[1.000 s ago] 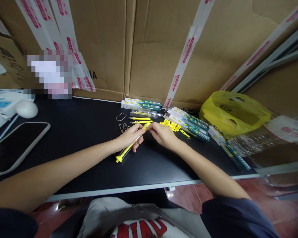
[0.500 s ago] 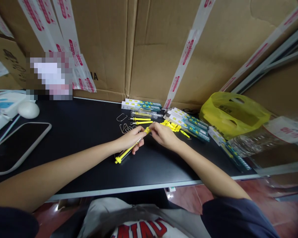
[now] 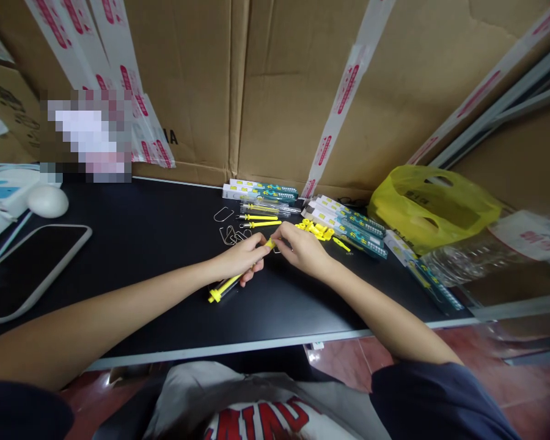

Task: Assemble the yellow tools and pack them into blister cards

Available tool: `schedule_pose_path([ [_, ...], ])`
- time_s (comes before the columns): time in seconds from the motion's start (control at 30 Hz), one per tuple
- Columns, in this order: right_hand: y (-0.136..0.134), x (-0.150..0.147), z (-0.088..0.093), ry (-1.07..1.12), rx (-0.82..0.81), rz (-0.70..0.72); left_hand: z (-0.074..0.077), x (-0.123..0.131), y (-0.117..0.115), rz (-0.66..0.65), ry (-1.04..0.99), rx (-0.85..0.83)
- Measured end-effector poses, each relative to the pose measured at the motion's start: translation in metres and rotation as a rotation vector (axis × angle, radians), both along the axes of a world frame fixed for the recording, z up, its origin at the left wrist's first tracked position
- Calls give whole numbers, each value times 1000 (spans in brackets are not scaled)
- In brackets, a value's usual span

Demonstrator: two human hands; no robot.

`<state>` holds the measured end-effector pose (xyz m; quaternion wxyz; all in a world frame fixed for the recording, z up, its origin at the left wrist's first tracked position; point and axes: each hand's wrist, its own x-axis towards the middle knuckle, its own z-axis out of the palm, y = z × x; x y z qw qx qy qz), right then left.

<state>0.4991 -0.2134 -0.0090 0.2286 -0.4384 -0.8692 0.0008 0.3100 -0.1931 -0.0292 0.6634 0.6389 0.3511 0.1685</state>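
My left hand (image 3: 242,256) is closed around a spring scale (image 3: 229,286) with a clear tube and yellow inner parts. The scale slants, its lower end toward me and its yellow cap (image 3: 270,243) at the upper end by my thumb. At that cap, my right hand (image 3: 300,247) pinches a thin wire hook (image 3: 276,249), mostly hidden by the fingers. Beyond my hands lie loose wire hooks (image 3: 229,234), yellow rods with metal ends (image 3: 261,224) and clear tubes (image 3: 266,208). A heap of small yellow plastic parts (image 3: 315,230) lies past my right hand.
Printed spring scale boxes (image 3: 348,223) lie at the back right, with more boxes (image 3: 259,190) at back centre. Further right are a yellow plastic bag (image 3: 407,201) and a clear bottle (image 3: 453,263). A phone (image 3: 32,269) and power strip (image 3: 4,189) occupy the left. Cardboard (image 3: 293,110) walls the back.
Both hands stay together at the scale's upper cap, with only a small shift of the fingers. The whole view has moved slightly.
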Motion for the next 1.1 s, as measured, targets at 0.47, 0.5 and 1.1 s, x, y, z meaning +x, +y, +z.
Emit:
schedule_pose_path([
  [0.47, -7, -12, 5, 215, -61, -72, -1, -1, -1, 75, -46, 91],
  [0.5, -6, -14, 2, 365, -109, -120, -1, -2, 0, 102, -72, 98],
  [1.1, -4, -19, 1, 1079, -854, 109, 13, 2, -7, 27, -342, -487],
])
